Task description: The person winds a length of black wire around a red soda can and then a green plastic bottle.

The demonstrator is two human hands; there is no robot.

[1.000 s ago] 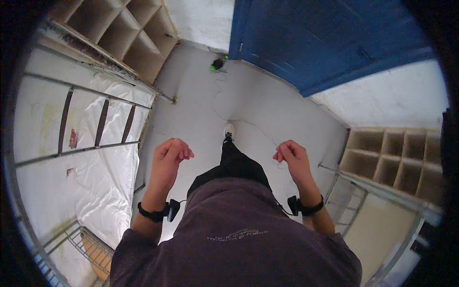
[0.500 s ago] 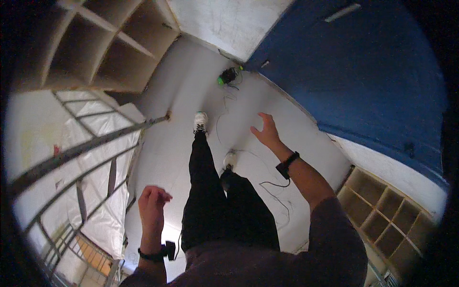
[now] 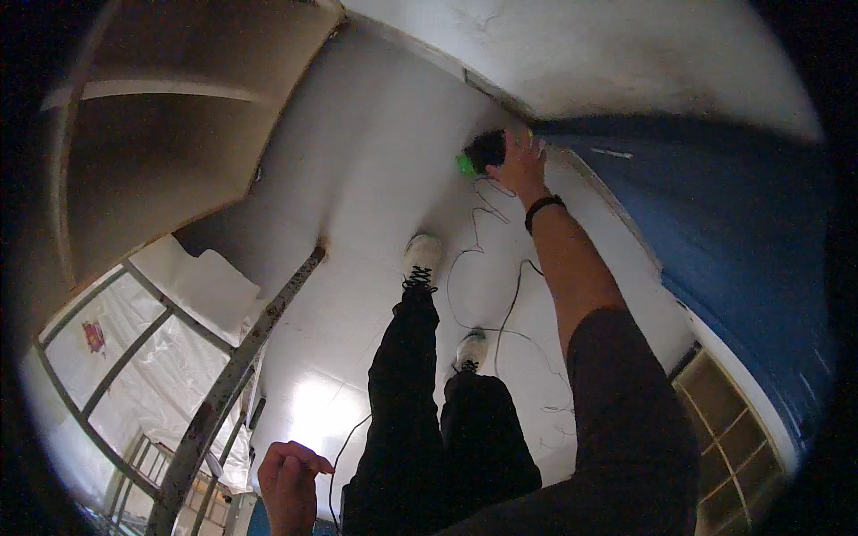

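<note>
On the far floor by the wall corner lies a black-and-green bundle [image 3: 485, 152], too dark to name more exactly. My right hand [image 3: 523, 163] is at its right side, thumb and fingers bent round it; the fingertips are partly hidden. A thin dark cord [image 3: 479, 223] trails from near the bundle along the floor toward me. Low at the left, my left hand [image 3: 290, 482] hangs with curled fingers, and I see nothing in it. Another dark cord [image 3: 342, 460] runs between that hand and my leg.
A metal bed frame [image 3: 201, 420] with a rusty post stands at the left, beside plastic-covered bedding [image 3: 179, 357]. Above it is a wooden shelf unit [image 3: 179, 152]. A blue door [image 3: 706, 223] lines the right, with a gridded cubby [image 3: 719, 438] below it.
My right hand has moved forward and down to the black-and-green bundle. My body has leaned and stepped nearer the corner. The left hand has dropped lower in view, its fingers still curled.
</note>
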